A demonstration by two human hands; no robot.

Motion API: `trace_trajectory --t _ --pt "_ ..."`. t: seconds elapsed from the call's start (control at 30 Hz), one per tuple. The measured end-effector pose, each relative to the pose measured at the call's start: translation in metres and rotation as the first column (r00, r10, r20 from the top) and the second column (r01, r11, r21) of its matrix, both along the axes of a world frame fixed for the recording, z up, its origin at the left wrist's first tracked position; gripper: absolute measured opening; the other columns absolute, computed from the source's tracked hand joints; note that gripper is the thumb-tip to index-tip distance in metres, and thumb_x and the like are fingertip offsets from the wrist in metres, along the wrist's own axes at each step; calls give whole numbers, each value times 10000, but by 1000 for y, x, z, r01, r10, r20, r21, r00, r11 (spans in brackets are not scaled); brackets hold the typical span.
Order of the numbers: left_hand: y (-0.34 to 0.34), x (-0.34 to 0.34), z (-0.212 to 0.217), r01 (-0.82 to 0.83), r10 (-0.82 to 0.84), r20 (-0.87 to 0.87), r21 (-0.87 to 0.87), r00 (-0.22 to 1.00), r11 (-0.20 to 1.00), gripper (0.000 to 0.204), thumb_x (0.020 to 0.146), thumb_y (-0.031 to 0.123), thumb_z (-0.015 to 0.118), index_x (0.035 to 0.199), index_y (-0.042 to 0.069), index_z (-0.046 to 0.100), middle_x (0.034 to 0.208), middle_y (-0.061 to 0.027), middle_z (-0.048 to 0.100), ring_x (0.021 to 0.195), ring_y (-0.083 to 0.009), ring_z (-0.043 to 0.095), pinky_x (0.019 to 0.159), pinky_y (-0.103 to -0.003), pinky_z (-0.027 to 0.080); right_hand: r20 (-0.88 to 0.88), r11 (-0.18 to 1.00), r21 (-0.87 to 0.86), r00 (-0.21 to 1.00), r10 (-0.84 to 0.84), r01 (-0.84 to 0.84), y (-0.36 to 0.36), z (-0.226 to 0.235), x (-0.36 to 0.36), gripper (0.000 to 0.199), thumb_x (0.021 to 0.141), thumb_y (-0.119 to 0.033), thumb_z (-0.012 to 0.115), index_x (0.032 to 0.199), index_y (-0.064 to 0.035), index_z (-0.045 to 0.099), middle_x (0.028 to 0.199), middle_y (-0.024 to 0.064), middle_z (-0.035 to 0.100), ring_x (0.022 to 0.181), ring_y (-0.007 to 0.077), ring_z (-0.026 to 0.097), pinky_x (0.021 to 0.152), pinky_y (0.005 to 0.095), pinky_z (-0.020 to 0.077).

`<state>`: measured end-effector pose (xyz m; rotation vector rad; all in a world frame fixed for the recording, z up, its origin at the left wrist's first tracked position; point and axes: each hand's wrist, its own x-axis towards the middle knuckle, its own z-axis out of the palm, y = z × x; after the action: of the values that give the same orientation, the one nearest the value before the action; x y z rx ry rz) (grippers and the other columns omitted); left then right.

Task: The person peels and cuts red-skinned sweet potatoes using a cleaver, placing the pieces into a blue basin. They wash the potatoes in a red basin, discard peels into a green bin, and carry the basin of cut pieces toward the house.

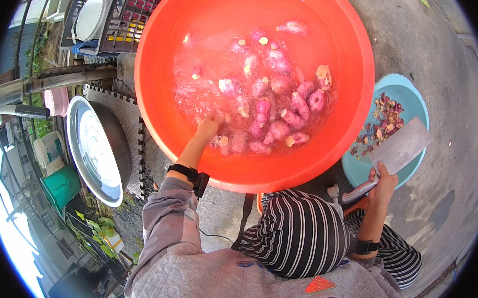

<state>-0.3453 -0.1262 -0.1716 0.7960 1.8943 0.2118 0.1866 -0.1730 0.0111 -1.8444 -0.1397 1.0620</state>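
Note:
A large red-orange basin (261, 172) holds water with several purple-skinned sweet potatoes (278, 61) in it, some showing pale cut ends. My left hand (210, 128) dips into the water at the basin's near left, beside the sweet potatoes. Splashing water hides most of its fingers, so I cannot tell whether it grips anything. On the right, my right hand (384, 180) is closed around the handle of a cleaver (400, 146), its broad blade held over a light-blue basin (419, 100). Small purple and pale trimmings (387, 115) lie in that basin.
A metal bowl (119, 157) stands left of the red basin on a dark-edged mat (111, 100). Behind it is a plastic crate (122, 24) with a white round container (92, 18). A green bucket (61, 186) sits at the far left. Concrete floor (447, 190) extends to the right.

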Motion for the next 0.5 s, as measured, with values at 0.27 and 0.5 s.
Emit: trace_trajectory --t 0.27,0.5 --pt "75 10 55 175 -28 -523 233 852 957 323 846 296 658 1054 49 645 975 -141 698 839 -262 665 765 -376 520 0 1000 -15 1000 6 -6 0 -1 5 232 859 6 597 1074 47 518 838 106 588 529 163 534 421 269 391" --pt "98 -32 -15 9 8 -357 45 934 999 696 795 402 708 1376 120 449 1347 -252 483 1261 -441 449 953 -511 445 -4 999 -41 1000 15 -15 1 -1 -1 251 828 12 610 1064 40 529 812 99 592 525 167 543 423 274 385"
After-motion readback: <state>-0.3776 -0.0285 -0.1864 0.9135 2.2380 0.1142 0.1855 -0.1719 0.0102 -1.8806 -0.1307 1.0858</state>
